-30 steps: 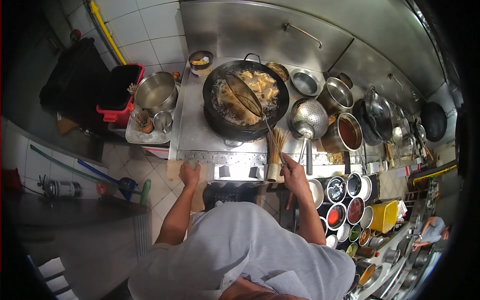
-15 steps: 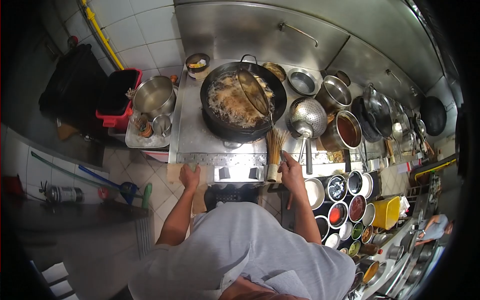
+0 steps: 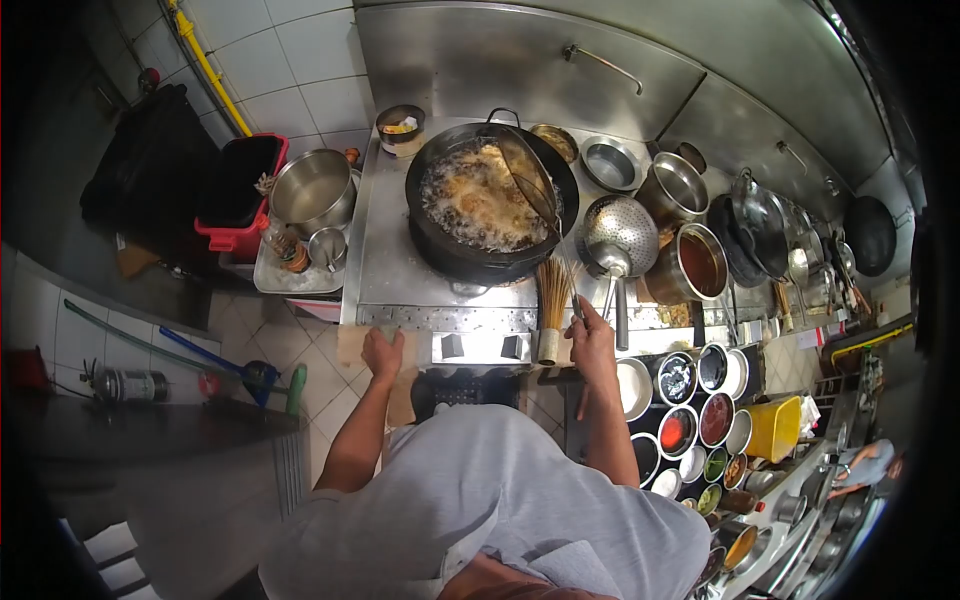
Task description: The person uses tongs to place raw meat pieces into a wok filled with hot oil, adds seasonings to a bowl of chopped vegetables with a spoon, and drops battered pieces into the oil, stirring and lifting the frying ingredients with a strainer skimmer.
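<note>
In the head view, a large black wok (image 3: 440,255) of bubbling oil holds browned pieces of food (image 3: 480,205). A round wire skimmer (image 3: 530,180) is tilted at the wok's right side, partly in the oil. Its long handle runs down to my right hand (image 3: 594,350), which is closed around it. Just left of that hand stands a bamboo wok brush (image 3: 551,310), bristles up. My left hand (image 3: 383,354) is closed at the stove's front edge, by a tan board (image 3: 352,346); whatever its fingers grip is hidden.
A perforated ladle (image 3: 618,235) rests right of the wok, beside a pot of red-brown sauce (image 3: 702,265). Several seasoning bowls (image 3: 677,430) stand at the lower right. A steel pot (image 3: 312,190) is at the left. Another person (image 3: 865,465) is at the far right.
The skimmer has shifted slightly right in the wok, and more golden food shows at the oil's surface. My right hand still holds the handle; my left hand stays at the stove edge.
</note>
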Motion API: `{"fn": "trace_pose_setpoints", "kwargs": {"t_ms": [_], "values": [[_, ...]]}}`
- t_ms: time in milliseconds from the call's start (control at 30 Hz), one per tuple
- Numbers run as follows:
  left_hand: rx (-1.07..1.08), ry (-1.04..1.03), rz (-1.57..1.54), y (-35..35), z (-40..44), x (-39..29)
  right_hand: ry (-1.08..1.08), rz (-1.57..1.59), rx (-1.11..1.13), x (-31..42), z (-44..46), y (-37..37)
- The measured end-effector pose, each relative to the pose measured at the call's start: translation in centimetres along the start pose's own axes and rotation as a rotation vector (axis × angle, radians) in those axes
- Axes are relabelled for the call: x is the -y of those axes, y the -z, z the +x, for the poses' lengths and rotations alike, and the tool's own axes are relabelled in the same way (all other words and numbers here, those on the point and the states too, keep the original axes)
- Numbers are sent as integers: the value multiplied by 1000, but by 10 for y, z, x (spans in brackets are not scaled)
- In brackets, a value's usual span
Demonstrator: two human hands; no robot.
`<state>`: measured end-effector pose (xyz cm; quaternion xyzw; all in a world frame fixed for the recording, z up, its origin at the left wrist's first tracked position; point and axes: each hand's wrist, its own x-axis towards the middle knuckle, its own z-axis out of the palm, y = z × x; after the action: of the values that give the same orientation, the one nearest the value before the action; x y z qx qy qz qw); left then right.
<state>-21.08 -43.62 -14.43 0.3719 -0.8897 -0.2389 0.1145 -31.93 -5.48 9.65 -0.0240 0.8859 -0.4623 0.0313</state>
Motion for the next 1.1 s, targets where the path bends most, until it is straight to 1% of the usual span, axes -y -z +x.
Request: {"fn": "trace_pose_setpoints", "kwargs": {"t_ms": [33,67,100,167,233,367,467,533,567,633,667,733,767,833,867,933,967,1033,1100], "values": [[-4,-6,1,0,0,0,38,-55,-10,4,1,5],[-4,-7,-1,-1,0,-1,-110,-32,38,31,-2,18],[-3,-1,0,-1,0,0,-109,-33,37,29,1,22],[-3,5,0,1,0,-1,3,-211,28,19,8,35],[15,19,-8,4,0,-4,34,-206,7,17,12,42],[23,28,-9,3,0,-4,15,-207,64,24,16,51],[10,29,-11,2,0,-3,30,-189,66,9,25,43],[-2,15,-11,1,0,-2,86,-192,39,-11,34,33],[-2,16,-11,1,0,-2,86,-193,40,-6,35,32],[-21,1,-25,1,-1,-1,-77,-83,104,6,35,28],[-23,4,-26,1,0,-1,-75,-84,107,7,35,25],[2,15,-30,1,0,-1,-158,81,112,4,35,21],[2,18,-31,1,-1,-1,-158,78,114,2,36,18],[11,29,-10,1,-1,-1,-265,323,156,-2,38,15],[11,28,-11,1,-1,-2,-265,322,155,-2,39,15],[32,40,-17,3,0,-3,-373,453,200,-1,40,14],[32,41,-17,3,0,-3,-372,453,201,-4,41,13],[36,48,-24,3,0,-4,-470,643,250,-17,45,10],[19,45,-27,0,0,-2,-500,691,284,-19,48,8]]}}
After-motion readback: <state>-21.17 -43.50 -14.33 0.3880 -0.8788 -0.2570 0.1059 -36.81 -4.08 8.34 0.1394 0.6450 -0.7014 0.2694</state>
